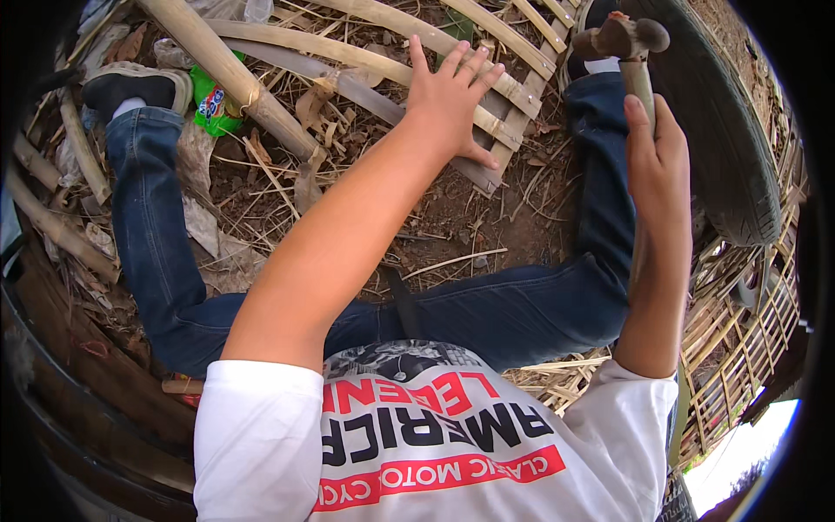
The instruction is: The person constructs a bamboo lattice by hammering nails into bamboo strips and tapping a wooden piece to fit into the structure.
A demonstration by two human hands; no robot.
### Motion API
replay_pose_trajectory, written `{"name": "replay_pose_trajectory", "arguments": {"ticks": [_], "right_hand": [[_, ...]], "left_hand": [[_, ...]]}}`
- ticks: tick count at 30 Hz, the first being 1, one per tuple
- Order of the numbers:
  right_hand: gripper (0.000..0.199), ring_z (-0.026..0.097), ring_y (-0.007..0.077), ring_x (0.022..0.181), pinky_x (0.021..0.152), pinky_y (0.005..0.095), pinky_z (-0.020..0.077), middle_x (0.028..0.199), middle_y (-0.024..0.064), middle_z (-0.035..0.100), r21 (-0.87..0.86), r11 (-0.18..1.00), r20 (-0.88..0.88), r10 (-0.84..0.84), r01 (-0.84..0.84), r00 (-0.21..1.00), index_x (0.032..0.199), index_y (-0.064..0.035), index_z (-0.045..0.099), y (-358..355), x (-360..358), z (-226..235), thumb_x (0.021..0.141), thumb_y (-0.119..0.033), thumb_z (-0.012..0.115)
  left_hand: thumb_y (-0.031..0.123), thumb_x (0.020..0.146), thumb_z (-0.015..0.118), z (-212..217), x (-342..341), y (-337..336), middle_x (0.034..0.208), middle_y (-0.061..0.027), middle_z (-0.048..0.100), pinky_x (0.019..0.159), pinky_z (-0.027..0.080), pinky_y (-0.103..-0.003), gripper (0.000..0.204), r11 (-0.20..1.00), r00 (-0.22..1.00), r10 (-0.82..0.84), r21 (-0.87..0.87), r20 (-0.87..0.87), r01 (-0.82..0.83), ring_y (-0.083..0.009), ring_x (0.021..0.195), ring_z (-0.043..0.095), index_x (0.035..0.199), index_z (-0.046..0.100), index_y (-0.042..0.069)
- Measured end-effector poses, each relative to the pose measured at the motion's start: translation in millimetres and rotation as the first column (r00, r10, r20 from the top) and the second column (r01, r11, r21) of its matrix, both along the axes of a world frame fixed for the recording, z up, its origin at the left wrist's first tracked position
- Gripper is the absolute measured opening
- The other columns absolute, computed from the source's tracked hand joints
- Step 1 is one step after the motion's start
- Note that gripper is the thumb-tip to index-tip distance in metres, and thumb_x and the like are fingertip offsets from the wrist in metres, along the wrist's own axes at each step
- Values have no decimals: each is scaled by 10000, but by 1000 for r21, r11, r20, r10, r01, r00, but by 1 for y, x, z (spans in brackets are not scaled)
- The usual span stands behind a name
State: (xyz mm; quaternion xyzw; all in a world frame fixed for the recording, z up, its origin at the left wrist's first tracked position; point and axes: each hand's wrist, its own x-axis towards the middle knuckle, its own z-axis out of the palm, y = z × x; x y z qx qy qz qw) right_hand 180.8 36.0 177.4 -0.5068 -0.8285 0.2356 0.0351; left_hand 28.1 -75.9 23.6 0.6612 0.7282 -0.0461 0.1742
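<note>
My left hand (448,100) lies with its fingers spread over several split bamboo slats (348,50), pressing near their ends. A crosswise bamboo strip (527,109) runs along those ends to the right of the hand, with small nail heads on it. My right hand (658,152) is closed around the wooden handle of a hammer (613,40), raised at the right. The hammer's head points up and away from me, apart from the slats. Part of the handle is hidden by my fingers.
A thick bamboo pole (228,74) slants across the upper left, beside a green wrapper (214,103). On the right stands a black tyre (735,139), with a woven bamboo lattice (739,348) below it. Dry leaves and straw litter the soil (444,222) between my legs.
</note>
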Motion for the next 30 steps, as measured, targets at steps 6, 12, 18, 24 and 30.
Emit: {"name": "replay_pose_trajectory", "arguments": {"ticks": [6, 12, 18, 24, 30], "right_hand": [[374, 552, 521, 865, 722, 526, 426, 853, 326, 600, -66, 976, 275, 216, -206, 937, 966, 40, 510, -2, 31, -62, 968, -334, 523], [384, 481, 299, 625, 630, 395, 422, 676, 194, 525, 9, 999, 17, 42, -42, 999, 914, 25, 535, -9, 3, 11, 970, -355, 528], [357, 451, 169, 663, 631, 341, 401, 676, 96, 485, -168, 980, -109, -123, 103, 986, 897, 21, 536, -14, 37, 14, 975, -328, 532], [367, 530, 208, 665, 633, 362, 427, 704, 152, 557, -337, 919, -157, -268, 203, 951, 931, 37, 563, -30, 62, -26, 970, -327, 543], [396, 628, 438, 835, 732, 443, 463, 849, 294, 630, -293, 935, -212, -266, 199, 940, 959, 70, 565, -21, 52, -34, 953, -325, 556]], "left_hand": [[852, 537, 640, 8, 7, 10, 1603, -12, 177, 1093, 70, -727, 1262, 1000, 1000, -16, -14, 3, 16, -213, 1479, 142, 1544, 147, 273], [869, 517, 628, -2, -2, 11, 1599, -33, 189, 1100, 73, -714, 1284, 998, 1000, 16, 61, 0, -16, -229, 1478, 149, 1544, 155, 260], [920, 525, 560, 12, 7, 14, 1599, -57, 182, 1120, 60, -688, 1293, 1000, 999, -25, -7, -21, 25, -255, 1479, 144, 1545, 155, 236], [908, 552, 564, 28, 19, 27, 1594, -129, 170, 1119, 18, -683, 1316, 991, 999, -4, -136, -44, -2, -311, 1480, 119, 1547, 143, 157], [847, 632, 578, 13, 22, 25, 1562, -175, 251, 1100, 16, -699, 1199, 999, 999, 24, 25, -38, -23, -315, 1477, 143, 1519, 251, 110]]}}
